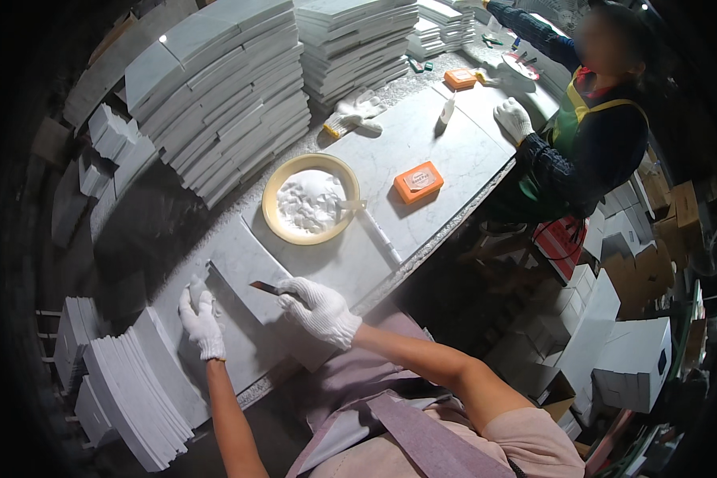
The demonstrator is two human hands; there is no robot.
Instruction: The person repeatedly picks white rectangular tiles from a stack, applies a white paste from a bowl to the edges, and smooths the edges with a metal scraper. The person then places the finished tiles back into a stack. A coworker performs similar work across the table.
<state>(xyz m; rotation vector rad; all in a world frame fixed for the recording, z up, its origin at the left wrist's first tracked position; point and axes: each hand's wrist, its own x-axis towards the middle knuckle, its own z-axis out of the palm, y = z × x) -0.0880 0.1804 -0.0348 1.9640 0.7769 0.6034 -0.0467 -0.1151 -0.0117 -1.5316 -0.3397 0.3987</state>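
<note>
My right hand (320, 311), in a white knit glove, closes around the handle of a thin, dark-bladed knife (264, 287). Its blade points left over a white marble tile (255, 259), whose left edge casts a dark shadow. My left hand (201, 320), also gloved, rests just left of that edge on the pale slab, fingers stretched out and apart. Beyond the tile stands a cream bowl (272, 209) heaped with white powder (309, 199). A flat-bladed scraper (381, 237) leans on the bowl's right rim, its white handle lying on the table.
Tall stacks of marble tiles (223, 95) line the far left; more tiles (135, 390) stand on edge near left. An orange box (418, 182), a white bottle (448, 110) and spare gloves (356, 113) lie on the table (462, 163). A co-worker (605, 135) stands at the right edge.
</note>
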